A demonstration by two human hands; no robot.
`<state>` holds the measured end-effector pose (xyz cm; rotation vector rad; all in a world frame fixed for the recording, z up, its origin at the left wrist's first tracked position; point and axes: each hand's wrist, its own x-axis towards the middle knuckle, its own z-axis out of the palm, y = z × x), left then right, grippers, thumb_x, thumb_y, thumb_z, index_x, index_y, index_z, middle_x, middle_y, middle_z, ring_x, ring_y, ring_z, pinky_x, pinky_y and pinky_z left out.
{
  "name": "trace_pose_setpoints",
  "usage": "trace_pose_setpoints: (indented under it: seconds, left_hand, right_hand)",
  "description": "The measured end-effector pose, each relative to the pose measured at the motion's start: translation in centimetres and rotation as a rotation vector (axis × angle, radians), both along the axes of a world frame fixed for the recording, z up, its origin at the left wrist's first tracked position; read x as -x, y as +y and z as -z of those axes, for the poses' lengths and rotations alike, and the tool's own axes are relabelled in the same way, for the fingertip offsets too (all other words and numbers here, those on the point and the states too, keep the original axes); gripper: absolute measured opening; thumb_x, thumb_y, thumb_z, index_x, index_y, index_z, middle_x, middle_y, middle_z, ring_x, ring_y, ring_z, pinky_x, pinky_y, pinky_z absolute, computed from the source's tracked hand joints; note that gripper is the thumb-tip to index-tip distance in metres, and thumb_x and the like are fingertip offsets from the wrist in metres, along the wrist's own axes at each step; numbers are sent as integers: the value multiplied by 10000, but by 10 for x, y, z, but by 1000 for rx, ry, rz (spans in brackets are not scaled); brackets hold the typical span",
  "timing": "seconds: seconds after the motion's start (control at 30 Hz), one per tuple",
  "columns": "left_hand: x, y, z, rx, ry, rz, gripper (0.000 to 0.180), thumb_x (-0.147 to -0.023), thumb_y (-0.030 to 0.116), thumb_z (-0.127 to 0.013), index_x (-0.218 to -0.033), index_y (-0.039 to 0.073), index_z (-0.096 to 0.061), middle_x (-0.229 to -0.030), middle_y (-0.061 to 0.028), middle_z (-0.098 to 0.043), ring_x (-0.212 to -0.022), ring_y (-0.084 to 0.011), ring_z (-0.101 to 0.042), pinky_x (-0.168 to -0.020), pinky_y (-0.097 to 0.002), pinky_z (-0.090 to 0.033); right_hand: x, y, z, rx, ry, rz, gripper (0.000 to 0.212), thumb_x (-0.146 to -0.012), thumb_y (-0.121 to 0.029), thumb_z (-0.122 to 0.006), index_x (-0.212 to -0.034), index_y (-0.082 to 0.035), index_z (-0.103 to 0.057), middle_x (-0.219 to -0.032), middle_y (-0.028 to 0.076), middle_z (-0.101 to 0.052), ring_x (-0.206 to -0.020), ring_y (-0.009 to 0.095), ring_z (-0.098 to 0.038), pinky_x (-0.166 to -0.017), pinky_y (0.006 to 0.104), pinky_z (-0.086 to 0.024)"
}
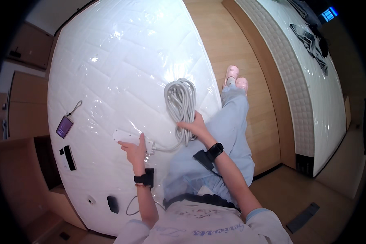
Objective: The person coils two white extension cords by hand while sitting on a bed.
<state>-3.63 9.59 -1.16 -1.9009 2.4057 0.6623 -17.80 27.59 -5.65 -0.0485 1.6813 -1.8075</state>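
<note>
A white power strip point(124, 136) lies slantwise on the plastic-wrapped mattress point(122, 73). My left hand point(135, 152) spans it, thumb at the far edge and fingers along the near edge, closed loosely over its middle. From its right end a grey cable point(166, 149) runs to a long looped bundle point(180, 95) of the same cable. The lower part of that bundle is gripped by my right hand point(194, 125), thumb lying across the loops and the other fingers partly hidden. The bundle's upper end rests on the mattress near its right edge.
At the left lie a purple-screened device point(64, 126) with a strap, a black-and-white device point(69, 157) and a small black object point(112, 204). My legs point(227, 130) stretch along the mattress edge. Across the wooden floor point(223, 36) stands another wrapped mattress point(288, 61) with clothes.
</note>
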Motion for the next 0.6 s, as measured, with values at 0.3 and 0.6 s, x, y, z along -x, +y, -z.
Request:
trace_pose_setpoints:
  seconds: [0.3,0.6]
  left_hand:
    - [32,14,2,-110,384,361,1025,-686,271,-698,-1389,-107,-56,-1310,-282,-361,-1081,-396,-517,-912,-391,-428]
    - [67,44,13,-139,404,608,959,-775,356,-664,-1377,-131,-97,-1274,-313,-411,-1166,-389,-445,-964,-382,-372]
  right_hand:
    - [1,3,-1,14,22,2,530,-614,-112,-772,-1067,41,-543,-913,90,-625,-806,146,-605,-735,287,-501]
    - [0,0,-5,41,-13,16,546,-625,-125,-778,-1082,49,-534,-947,103,-627,-835,149,-605,-746,286,-498]
